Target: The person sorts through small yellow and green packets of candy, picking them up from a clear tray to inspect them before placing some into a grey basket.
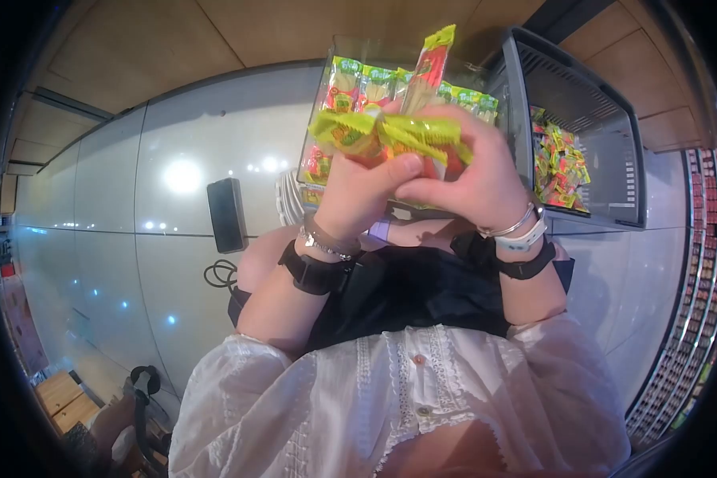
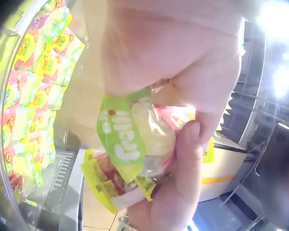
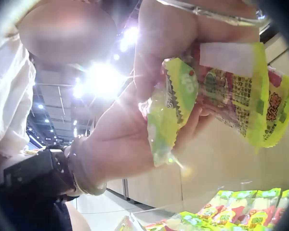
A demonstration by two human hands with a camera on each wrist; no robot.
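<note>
Both hands meet over a clear box [image 1: 324,92] that holds rows of yellow-green candy packets [image 1: 378,86]. My left hand [image 1: 358,191] grips a yellow-green candy packet [image 1: 344,131], its thumb lying over the near side. From the right, my right hand [image 1: 482,159] holds more candy packets [image 1: 426,137], thumb pointing at the left thumb. One long red and yellow packet [image 1: 430,70] sticks up beyond the fingers. In the left wrist view a green-labelled packet [image 2: 123,132] lies between the two hands. Printed packet backs [image 3: 231,94] show under the right hand in the right wrist view.
A grey crate [image 1: 625,127] stands right of the clear box, with a heap of small packets [image 1: 562,163] inside. On the tiled floor to the left lie a black phone [image 1: 227,213] and a looped cable [image 1: 219,273]. Stocked shelves [image 1: 703,239] line the far right.
</note>
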